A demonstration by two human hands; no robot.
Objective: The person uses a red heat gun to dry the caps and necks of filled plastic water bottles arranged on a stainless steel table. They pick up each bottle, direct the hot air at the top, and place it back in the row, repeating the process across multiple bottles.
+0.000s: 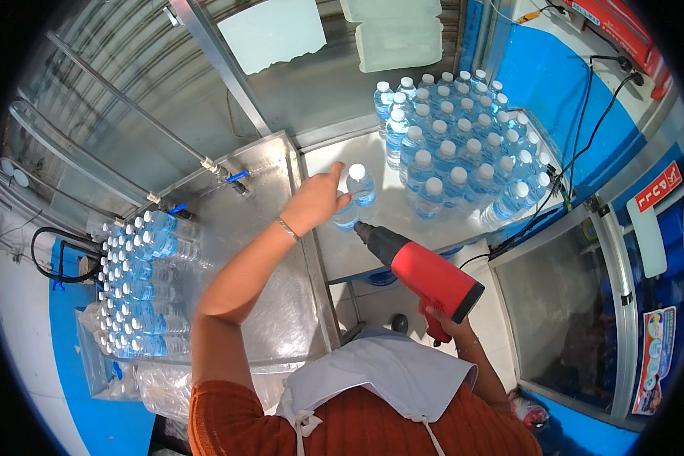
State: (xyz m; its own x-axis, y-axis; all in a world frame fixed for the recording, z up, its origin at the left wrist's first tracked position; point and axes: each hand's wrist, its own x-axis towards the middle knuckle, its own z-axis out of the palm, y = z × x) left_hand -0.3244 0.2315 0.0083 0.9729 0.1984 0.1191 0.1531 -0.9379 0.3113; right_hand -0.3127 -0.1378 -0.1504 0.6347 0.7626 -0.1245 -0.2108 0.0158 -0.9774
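My right hand is closed round the handle of a red and black heat gun. Its nozzle points up and left at a plastic water bottle on the white table. Over that bottle's top is my left hand, which hides its cap; thumb and index finger are spread, and whether it grips the bottle is unclear. Just to the right stands another capped bottle with a blue label. Farther right on the table, many capped bottles stand in close rows.
A stainless steel sink counter adjoins the table on the left, with more bottles along its far left side. Pipes with blue-handled valves reach over it. Black cables hang at the right, near a glass door.
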